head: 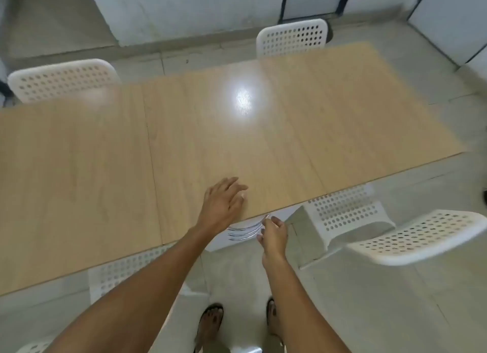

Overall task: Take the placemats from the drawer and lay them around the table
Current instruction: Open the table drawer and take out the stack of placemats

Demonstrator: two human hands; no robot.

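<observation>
Both hands reach toward the near edge of the long light-wood laminate bench (105, 168): the left hand (224, 202) lies flat on the benchtop with its fingers straight and relaxed, holding nothing, while the right hand (272, 232), just below the edge, curls its fingers round the curved chrome handle (247, 227) of the white drawer (224, 240) under the bench. No placemats show, the drawer's inside being hidden. White perforated plastic chairs (292, 37) stand round the bench on the pale tiled floor (369, 313).
</observation>
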